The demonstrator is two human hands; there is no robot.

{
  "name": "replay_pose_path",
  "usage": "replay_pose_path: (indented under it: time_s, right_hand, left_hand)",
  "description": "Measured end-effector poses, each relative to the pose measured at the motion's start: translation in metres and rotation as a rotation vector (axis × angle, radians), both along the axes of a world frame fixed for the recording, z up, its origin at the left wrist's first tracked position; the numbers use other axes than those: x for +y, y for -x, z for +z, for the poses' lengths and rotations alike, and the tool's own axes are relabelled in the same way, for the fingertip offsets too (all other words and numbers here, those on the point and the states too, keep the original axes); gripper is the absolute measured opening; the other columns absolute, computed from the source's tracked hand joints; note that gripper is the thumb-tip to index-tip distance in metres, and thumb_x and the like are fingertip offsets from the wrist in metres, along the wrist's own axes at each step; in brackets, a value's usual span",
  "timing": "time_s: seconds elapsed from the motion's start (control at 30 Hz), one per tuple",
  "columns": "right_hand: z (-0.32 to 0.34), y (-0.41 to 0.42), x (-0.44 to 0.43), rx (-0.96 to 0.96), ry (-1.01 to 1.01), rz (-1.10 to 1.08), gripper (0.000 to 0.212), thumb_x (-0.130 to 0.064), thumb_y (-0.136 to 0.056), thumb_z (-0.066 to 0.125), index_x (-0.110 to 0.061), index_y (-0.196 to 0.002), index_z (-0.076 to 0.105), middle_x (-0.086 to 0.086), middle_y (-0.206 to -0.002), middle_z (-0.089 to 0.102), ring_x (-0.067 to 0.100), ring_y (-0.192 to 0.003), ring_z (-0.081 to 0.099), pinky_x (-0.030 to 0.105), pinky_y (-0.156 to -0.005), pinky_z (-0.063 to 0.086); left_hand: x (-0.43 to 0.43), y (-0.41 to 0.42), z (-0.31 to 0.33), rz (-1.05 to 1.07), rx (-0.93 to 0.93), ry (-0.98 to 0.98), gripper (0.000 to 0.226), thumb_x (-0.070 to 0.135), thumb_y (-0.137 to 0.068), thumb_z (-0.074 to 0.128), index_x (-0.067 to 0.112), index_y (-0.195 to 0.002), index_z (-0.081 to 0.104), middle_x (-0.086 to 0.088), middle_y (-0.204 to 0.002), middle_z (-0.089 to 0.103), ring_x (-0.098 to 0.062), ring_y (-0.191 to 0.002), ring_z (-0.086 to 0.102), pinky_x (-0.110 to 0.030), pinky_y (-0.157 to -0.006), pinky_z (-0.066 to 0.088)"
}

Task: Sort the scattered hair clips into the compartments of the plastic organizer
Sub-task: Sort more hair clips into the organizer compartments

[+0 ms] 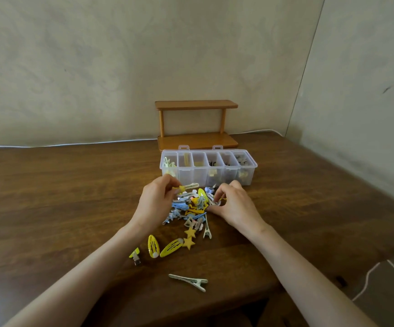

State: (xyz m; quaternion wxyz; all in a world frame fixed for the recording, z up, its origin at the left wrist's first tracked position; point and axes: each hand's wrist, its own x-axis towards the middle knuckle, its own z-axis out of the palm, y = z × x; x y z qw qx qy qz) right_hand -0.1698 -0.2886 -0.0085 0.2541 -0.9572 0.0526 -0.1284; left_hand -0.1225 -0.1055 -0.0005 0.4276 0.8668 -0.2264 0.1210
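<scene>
A clear plastic organizer [250, 179] with several compartments stands on the wooden table, some clips inside. In front of it lies a pile of hair clips [191, 210] in yellow, blue, white and silver. My left hand [154, 204] holds a yellow and cream clip [187, 187] lifted just above the pile's left side. My right hand [234, 205] rests on the pile's right side, its fingers pinched on a small silver clip [217, 202]. Nearer to me lie yellow snap clips [171, 248], yellow stars [188, 243] and a pale alligator clip [190, 281].
A small wooden two-tier shelf [197, 125] stands behind the organizer against the wall. A white cable [73, 144] runs along the table's back edge. The table's right edge drops off near another white cord [368, 279].
</scene>
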Motion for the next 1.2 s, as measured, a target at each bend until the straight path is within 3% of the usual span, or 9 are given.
replay_pose_path:
  time_s: [0.27,0.4,0.53,0.73,0.9,1.03,1.2]
  right_hand:
    - [-0.005,0.002,0.0,-0.048,0.035,-0.024,0.014,-0.026,-0.083,0.069,-0.017,-0.089,0.061,-0.003,-0.1,0.048,0.014,-0.084,0.055,0.029,-0.073,0.049]
    - [-0.008,0.002,-0.005,-0.105,-0.087,-0.003,0.008,-0.02,-0.084,0.068,-0.019,-0.087,0.061,-0.004,-0.088,0.059,0.007,-0.074,0.052,0.021,-0.063,0.042]
    - [-0.009,0.002,-0.009,-0.157,-0.287,0.001,0.008,-0.016,-0.084,0.068,-0.02,-0.083,0.062,-0.008,-0.073,0.058,0.004,-0.061,0.052,0.016,-0.054,0.038]
    - [-0.005,0.007,-0.009,-0.244,-0.394,-0.002,0.01,-0.012,-0.084,0.069,-0.017,-0.08,0.062,-0.004,-0.07,0.062,0.006,-0.05,0.059,0.012,-0.049,0.045]
    - [-0.005,0.007,-0.01,-0.292,-0.52,0.019,0.008,-0.001,-0.084,0.065,-0.008,-0.085,0.069,0.007,-0.084,0.067,0.012,-0.066,0.068,0.016,-0.055,0.052]
    - [-0.004,0.006,-0.01,-0.342,-0.571,0.05,0.014,0.005,-0.084,0.063,-0.005,-0.089,0.071,0.007,-0.092,0.063,0.015,-0.077,0.069,0.022,-0.065,0.058]
    - [-0.001,0.007,-0.008,-0.36,-0.564,0.073,0.014,0.002,-0.084,0.064,-0.008,-0.092,0.07,0.003,-0.094,0.064,0.007,-0.08,0.069,0.02,-0.071,0.057]
  left_hand:
    - [0.004,-0.001,0.006,0.075,-0.063,0.159,0.008,0.005,-0.085,0.062,0.011,-0.091,0.062,0.002,-0.077,0.063,-0.015,-0.073,0.065,-0.03,-0.067,0.057]
    - [0.008,-0.01,0.016,0.17,-0.135,0.176,0.008,0.008,-0.083,0.065,0.01,-0.091,0.062,0.005,-0.075,0.061,-0.007,-0.069,0.059,-0.015,-0.059,0.048]
    - [0.01,-0.03,0.024,0.244,-0.175,0.156,0.008,0.01,-0.083,0.066,0.01,-0.089,0.063,0.003,-0.076,0.062,-0.016,-0.073,0.06,-0.027,-0.067,0.049]
    - [0.0,-0.065,0.035,0.314,-0.231,0.054,0.008,0.015,-0.083,0.066,0.01,-0.087,0.061,-0.003,-0.084,0.066,-0.022,-0.081,0.06,-0.037,-0.07,0.05]
    - [-0.011,-0.077,0.034,0.341,-0.195,-0.168,0.022,0.034,-0.086,0.062,0.013,-0.094,0.063,-0.002,-0.091,0.066,-0.023,-0.087,0.058,-0.035,-0.066,0.044]
    - [-0.006,-0.071,0.028,0.314,-0.244,-0.124,0.023,0.034,-0.093,0.051,0.014,-0.096,0.061,0.001,-0.089,0.065,-0.019,-0.083,0.052,-0.032,-0.062,0.039]
    - [0.007,-0.057,0.028,0.295,-0.294,-0.093,0.018,0.029,-0.094,0.049,0.014,-0.097,0.059,0.006,-0.085,0.057,-0.014,-0.08,0.047,-0.028,-0.063,0.035]
